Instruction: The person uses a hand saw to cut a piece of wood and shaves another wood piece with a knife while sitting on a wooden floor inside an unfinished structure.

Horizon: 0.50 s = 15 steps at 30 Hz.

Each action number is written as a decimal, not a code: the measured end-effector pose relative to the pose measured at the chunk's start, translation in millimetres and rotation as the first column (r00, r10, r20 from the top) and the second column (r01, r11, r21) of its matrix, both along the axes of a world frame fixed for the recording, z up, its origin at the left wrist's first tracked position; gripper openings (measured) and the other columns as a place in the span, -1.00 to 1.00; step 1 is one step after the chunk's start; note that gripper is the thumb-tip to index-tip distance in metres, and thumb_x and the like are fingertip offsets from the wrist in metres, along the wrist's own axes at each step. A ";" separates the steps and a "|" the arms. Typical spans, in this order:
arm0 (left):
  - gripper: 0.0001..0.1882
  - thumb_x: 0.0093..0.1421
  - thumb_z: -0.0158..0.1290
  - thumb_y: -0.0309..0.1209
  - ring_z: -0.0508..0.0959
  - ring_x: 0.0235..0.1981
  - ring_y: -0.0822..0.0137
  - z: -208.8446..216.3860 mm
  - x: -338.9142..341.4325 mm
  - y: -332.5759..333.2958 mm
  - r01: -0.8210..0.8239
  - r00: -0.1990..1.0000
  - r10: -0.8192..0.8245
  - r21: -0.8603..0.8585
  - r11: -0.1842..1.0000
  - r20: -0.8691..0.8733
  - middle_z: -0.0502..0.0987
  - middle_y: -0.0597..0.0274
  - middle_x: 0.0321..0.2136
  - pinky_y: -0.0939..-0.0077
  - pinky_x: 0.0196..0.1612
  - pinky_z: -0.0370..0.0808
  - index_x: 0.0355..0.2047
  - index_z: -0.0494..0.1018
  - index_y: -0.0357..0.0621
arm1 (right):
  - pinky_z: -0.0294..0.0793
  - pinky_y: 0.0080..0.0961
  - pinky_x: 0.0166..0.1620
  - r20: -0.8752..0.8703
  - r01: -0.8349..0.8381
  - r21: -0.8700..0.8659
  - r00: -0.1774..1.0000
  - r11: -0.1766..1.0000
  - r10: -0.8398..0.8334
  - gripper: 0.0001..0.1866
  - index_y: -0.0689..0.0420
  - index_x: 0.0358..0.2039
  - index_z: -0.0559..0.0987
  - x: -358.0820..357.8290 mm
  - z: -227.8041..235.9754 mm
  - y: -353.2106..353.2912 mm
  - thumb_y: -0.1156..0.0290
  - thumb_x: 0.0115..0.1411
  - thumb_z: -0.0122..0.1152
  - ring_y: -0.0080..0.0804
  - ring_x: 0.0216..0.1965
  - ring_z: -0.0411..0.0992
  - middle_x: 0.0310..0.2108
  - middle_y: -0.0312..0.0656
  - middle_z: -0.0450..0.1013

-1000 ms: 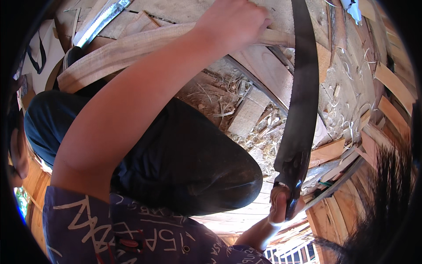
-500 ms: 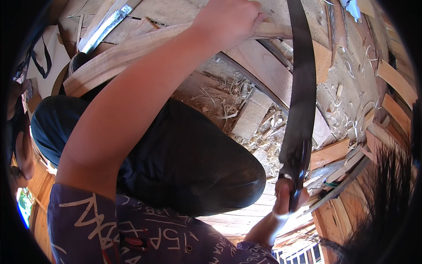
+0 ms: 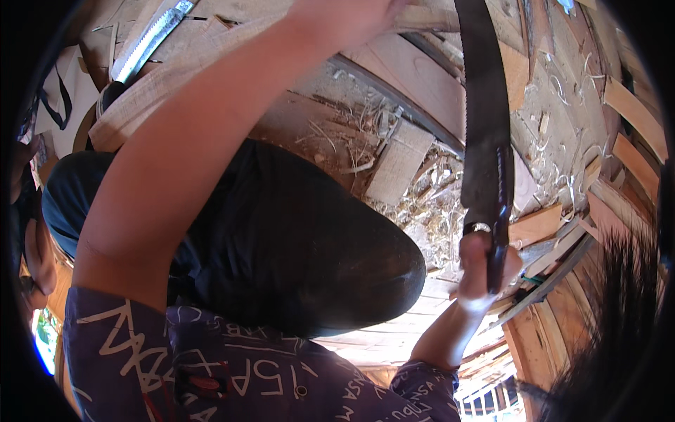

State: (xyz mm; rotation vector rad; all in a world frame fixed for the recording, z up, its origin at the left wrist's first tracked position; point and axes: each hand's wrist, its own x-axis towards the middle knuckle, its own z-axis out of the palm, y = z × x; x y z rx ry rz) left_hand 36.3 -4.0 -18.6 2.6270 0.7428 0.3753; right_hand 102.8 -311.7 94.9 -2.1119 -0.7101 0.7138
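My right hand (image 3: 481,266) is wrapped around the dark handle of a handsaw (image 3: 485,105), at the right of the head view. The long, dark blade points away from me, its toothed edge facing left, and crosses the end of a pale, curved wooden board (image 3: 430,20). Whether the teeth are inside the wood cannot be made out. At the top edge my left hand (image 3: 351,17) is closed on the board, left of the blade; part of it is cut off by the picture's edge. My left forearm hides much of the board's middle.
A second saw with a shiny blade (image 3: 151,42) lies at the upper left. Below the board are a small wooden block (image 3: 401,162), a wide plank (image 3: 411,74) and curly shavings (image 3: 439,186). Offcuts (image 3: 538,224) are scattered at the right. Another person's arm (image 3: 41,257) shows at the far left.
My right hand has pushed the handsaw forward, away from me, and slightly right. My left hand stays at the board. The whole view has shifted a little.
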 end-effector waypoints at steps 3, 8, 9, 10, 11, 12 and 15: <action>-0.70 0.21 0.00 -0.30 0.52 -0.33 -0.02 2.5 -2.8 8.7 0.006 0.999 -0.007 0.020 1.000 0.038 0.55 -0.08 -0.53 0.12 -0.15 0.44 -0.52 0.53 -0.26 | -0.06 -0.60 -0.68 0.123 0.006 -0.054 0.992 0.999 0.001 -0.60 0.19 -0.76 0.37 -31.5 19.9 -52.5 0.24 0.10 0.18 -0.60 -0.81 0.09 -0.86 -0.33 0.16; -0.71 0.22 -0.01 -0.29 0.52 -0.32 0.01 5.4 -9.0 -7.4 0.087 0.994 -0.088 0.027 0.996 0.063 0.57 -0.04 -0.48 0.15 -0.13 0.43 -0.49 0.54 -0.24 | 0.06 -0.62 -0.67 0.246 0.067 -0.102 0.969 0.993 -0.040 -0.60 0.21 -0.72 0.31 -56.2 36.6 -111.9 0.27 0.14 0.16 -0.55 -0.80 0.13 -0.82 -0.26 0.21; -0.71 0.22 -0.01 -0.29 0.52 -0.31 0.02 5.9 -8.6 -10.1 0.087 0.995 -0.088 0.025 0.996 0.036 0.57 -0.03 -0.48 0.16 -0.12 0.43 -0.48 0.54 -0.25 | 0.08 -0.62 -0.66 0.255 0.048 -0.111 0.967 0.993 -0.018 -0.60 0.21 -0.72 0.32 -58.3 38.7 -110.6 0.26 0.14 0.16 -0.54 -0.79 0.14 -0.82 -0.26 0.21; -0.71 0.23 -0.02 -0.29 0.52 -0.31 0.03 6.2 -8.0 -12.6 0.086 0.996 -0.087 0.024 0.996 0.009 0.57 -0.02 -0.48 0.17 -0.12 0.43 -0.47 0.53 -0.25 | 0.10 -0.61 -0.66 0.277 0.051 -0.127 0.961 0.991 -0.014 -0.60 0.21 -0.72 0.32 -62.8 38.7 -112.4 0.26 0.13 0.17 -0.53 -0.79 0.15 -0.82 -0.25 0.22; -0.71 0.23 -0.02 -0.29 0.51 -0.30 0.05 7.2 -10.0 -17.5 0.079 0.996 -0.079 0.018 0.997 -0.028 0.57 0.00 -0.48 0.18 -0.11 0.42 -0.46 0.53 -0.26 | 0.11 -0.61 -0.65 0.294 0.054 -0.144 0.956 0.988 -0.010 -0.59 0.21 -0.72 0.32 -66.2 37.8 -115.7 0.25 0.13 0.17 -0.52 -0.79 0.17 -0.82 -0.25 0.22; -0.71 0.23 -0.03 -0.29 0.51 -0.30 0.06 7.9 -10.8 -24.8 0.111 0.994 -0.111 -0.014 0.994 0.013 0.57 0.00 -0.48 0.20 -0.10 0.42 -0.46 0.52 -0.26 | 0.13 -0.60 -0.65 0.325 0.081 -0.167 0.946 0.983 -0.022 -0.59 0.21 -0.72 0.32 -74.4 36.8 -119.2 0.24 0.12 0.18 -0.52 -0.79 0.18 -0.82 -0.25 0.23; -0.71 0.24 -0.03 -0.28 0.50 -0.29 0.08 16.6 -13.7 -43.7 0.186 0.981 -0.182 -0.051 0.981 0.072 0.57 0.03 -0.50 0.23 -0.10 0.41 -0.47 0.49 -0.28 | 0.18 -0.58 -0.62 0.183 0.205 -0.101 0.966 0.974 -0.184 -0.58 0.21 -0.72 0.32 -105.4 36.2 -146.8 0.21 0.09 0.21 -0.51 -0.76 0.22 -0.81 -0.25 0.25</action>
